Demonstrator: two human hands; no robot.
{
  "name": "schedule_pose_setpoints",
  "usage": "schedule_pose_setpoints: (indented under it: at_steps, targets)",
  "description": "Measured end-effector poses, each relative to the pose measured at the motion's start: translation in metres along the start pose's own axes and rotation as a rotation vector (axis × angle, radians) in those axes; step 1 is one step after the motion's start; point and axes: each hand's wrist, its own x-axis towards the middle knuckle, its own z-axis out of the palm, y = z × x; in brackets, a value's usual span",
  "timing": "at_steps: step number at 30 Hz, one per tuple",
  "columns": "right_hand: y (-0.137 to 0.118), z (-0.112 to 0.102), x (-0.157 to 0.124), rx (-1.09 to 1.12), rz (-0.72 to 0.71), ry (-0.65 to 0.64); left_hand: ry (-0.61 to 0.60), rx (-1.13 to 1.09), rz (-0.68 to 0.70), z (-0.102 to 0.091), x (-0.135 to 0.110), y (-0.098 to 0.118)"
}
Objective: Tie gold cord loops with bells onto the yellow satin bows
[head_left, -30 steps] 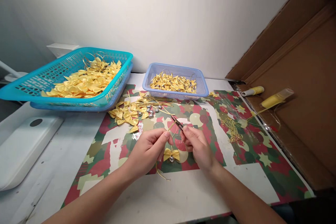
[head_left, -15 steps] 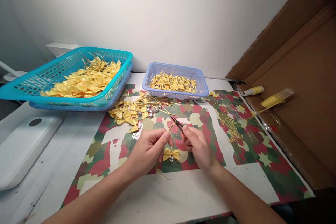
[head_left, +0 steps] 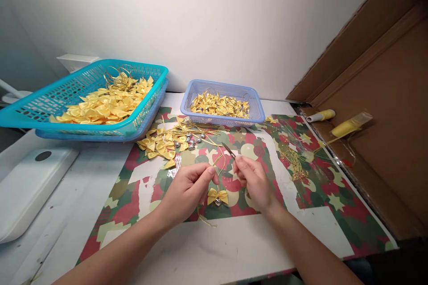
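Between the thumb and fingers of my left hand [head_left: 192, 185] is a gold cord [head_left: 218, 159], its ends sticking up past the fingertips. A yellow satin bow [head_left: 213, 196] with a silver bell [head_left: 218, 201] hangs below, at the loop of this cord. My right hand [head_left: 254, 182] grips small dark snips [head_left: 228, 149], which look like thread scissors; their handles are hidden in the fingers. The blades point up and left, slightly apart from the cord ends. Beyond my hands lie loose yellow bows [head_left: 157, 144], several silver bells [head_left: 191, 141] and gold cords [head_left: 200, 128].
A turquoise basket [head_left: 147, 106] of yellow bows stands at the left, stacked on a blue one. A lilac basket [head_left: 257, 109] of bows sits at the back. Gold cord scraps [head_left: 296, 164] and yellow spools [head_left: 347, 127] are at right. A white device [head_left: 36, 187] lies at left.
The snips were at the cord's upper ends; now they have drawn back a little to the right of them. My left hand keeps its hold on the cord.
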Motion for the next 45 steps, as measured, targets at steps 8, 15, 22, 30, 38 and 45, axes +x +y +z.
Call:
schedule_pose_setpoints:
  at_steps: [8, 15, 22, 30, 38, 45]
  targets:
    - [0.026, -0.037, 0.034, -0.848, -0.254, 0.389, 0.133, -0.177, -0.02, 0.0, 0.008, 0.0]
    - [0.009, -0.026, 0.02, -0.824, -0.746, 0.361, 0.043, 0.392, 0.145, -0.004, 0.007, 0.0]
    - [-0.004, -0.009, 0.002, -0.985, -0.973, 0.029, 0.08, 0.921, 0.389, -0.007, 0.006, -0.005]
    - [-0.001, -0.01, 0.007, -0.971, -0.886, 0.177, 0.075, 1.057, 0.379, -0.011, 0.006, -0.005]
    - [0.002, -0.002, 0.005, -0.706, -0.712, 0.27, 0.212, 0.968, 0.144, -0.012, 0.005, 0.006]
    - [-0.003, 0.018, -0.01, -0.184, -0.281, 0.101, 0.233, 0.202, 0.099, 0.003, 0.004, -0.008]
